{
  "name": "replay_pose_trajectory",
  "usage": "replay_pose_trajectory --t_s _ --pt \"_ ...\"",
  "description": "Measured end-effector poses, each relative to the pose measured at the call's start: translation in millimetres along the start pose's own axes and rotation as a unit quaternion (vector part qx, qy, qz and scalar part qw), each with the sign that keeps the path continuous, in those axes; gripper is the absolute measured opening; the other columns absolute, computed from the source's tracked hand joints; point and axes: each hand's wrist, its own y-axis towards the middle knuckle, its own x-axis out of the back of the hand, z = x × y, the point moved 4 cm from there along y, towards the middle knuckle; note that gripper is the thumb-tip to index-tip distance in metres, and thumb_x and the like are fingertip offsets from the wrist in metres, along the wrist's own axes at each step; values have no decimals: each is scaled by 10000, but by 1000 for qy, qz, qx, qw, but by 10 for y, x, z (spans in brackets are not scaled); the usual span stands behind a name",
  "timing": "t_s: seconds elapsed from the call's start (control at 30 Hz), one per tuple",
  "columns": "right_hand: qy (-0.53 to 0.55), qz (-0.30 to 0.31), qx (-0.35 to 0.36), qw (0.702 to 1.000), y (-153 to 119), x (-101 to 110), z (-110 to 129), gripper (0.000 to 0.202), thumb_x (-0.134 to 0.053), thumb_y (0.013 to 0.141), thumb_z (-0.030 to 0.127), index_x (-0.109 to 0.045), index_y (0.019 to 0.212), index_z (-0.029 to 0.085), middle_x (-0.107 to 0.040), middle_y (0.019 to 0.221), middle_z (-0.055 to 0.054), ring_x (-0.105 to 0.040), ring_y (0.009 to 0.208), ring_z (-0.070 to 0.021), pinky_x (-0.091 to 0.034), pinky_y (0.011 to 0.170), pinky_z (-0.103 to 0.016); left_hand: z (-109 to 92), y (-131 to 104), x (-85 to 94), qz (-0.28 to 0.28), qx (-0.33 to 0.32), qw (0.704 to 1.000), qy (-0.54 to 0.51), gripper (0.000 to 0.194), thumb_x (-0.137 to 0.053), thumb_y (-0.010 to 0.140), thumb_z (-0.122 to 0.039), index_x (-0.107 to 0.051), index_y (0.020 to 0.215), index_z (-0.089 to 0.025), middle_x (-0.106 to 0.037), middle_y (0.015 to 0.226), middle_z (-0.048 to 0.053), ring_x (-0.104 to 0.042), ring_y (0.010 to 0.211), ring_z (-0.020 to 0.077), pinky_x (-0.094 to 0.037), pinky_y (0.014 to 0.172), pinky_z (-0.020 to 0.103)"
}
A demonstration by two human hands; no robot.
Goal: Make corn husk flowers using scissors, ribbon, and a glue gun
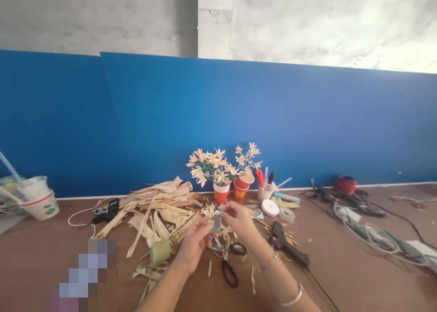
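My left hand [197, 240] and my right hand [238, 218] come together at the middle of the table. Between their pinched fingers is a short grey-green strip [217, 222], its lower end at my left fingers and its upper end at my right. Just beneath lie black-handled scissors [229, 272] with their blades partly under my left fingers. A pale husk flower [208, 209] shows beyond my fingertips. Behind it, a red and white paper cup [221, 194] holds husk flowers [213, 164].
Dried husks [164, 198] and a green tape roll [160, 253] lie left. A glue gun [288, 246], white roll [270, 208], pen cup [264, 193] and coiled cables [375, 239] are right. White cups [41, 205] stand far left. A blue partition [218, 107] backs the table.
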Motion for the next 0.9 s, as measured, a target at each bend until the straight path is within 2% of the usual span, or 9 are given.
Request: replay_pose_trajectory --t_s 0.1,0.17,0.27,0.4,0.53,0.63,0.7,0.77,0.9 --pt "-11 -15 13 1000 -58 75 179 106 -539 721 257 -577 700 160 -597 601 6 -525 541 -120 -403 516 -216 0 -64 -86 83 57 993 -63 207 -712 656 -221 -516 693 -165 -626 837 9 -629 712 132 -410 527 186" --pt "-49 -55 19 997 -69 206 265 149 -530 743 298 -581 708 163 -603 617 -5 -525 549 -127 -399 527 -225 -11 -77 -89 105 66 989 -78 195 -707 669 -197 -517 683 -156 -626 794 13 -622 705 121 -425 554 182" --pt "-125 -89 12 988 -61 451 297 163 -515 750 315 -575 700 172 -600 608 -6 -530 554 -139 -389 536 -235 -20 -57 -41 90 68 990 -85 180 -695 684 -193 -521 672 -148 -623 728 11 -598 636 87 -395 499 148" --pt "-259 -17 -46 965 -83 628 247 101 -520 705 221 -600 667 172 -634 638 -33 -562 594 -165 -382 559 -249 3 -14 24 60 74 992 -79 178 -670 701 -209 -502 672 -156 -607 676 -23 -471 411 15 -230 338 122" --pt "-306 44 -54 950 -182 454 280 241 -562 614 121 -672 823 166 -681 880 -96 -608 794 -218 -412 690 -275 53 -9 26 52 93 991 -83 199 -670 681 -215 -480 681 -157 -611 697 -34 -344 304 -25 -105 296 132" --pt "-170 82 -43 981 -228 141 302 474 -562 604 111 -616 1069 182 -681 928 -68 -615 750 -181 -433 659 -246 71 -25 0 58 99 990 -77 201 -665 678 -216 -474 674 -154 -605 688 -34 -356 303 -24 -107 297 135" --pt "-71 132 -71 986 -234 -44 265 386 -519 649 131 -634 1015 166 -687 794 -39 -584 570 -133 -422 541 -219 67 -26 -5 57 94 991 -78 193 -658 685 -217 -476 677 -153 -600 682 -35 -361 308 -23 -112 300 136" --pt "-31 154 -80 984 -220 -120 236 234 -488 681 146 -674 823 145 -660 649 -20 -548 505 -114 -399 490 -199 61 -17 4 52 87 992 -80 187 -654 690 -218 -479 685 -154 -601 682 -33 -369 319 -19 -107 305 137" --pt "-59 138 -95 984 -205 -37 215 176 -482 690 149 -657 668 143 -591 495 5 -528 472 -104 -368 452 -175 56 1 15 42 75 994 -64 189 -655 689 -235 -486 674 -154 -598 677 -30 -363 336 -14 -104 318 151"
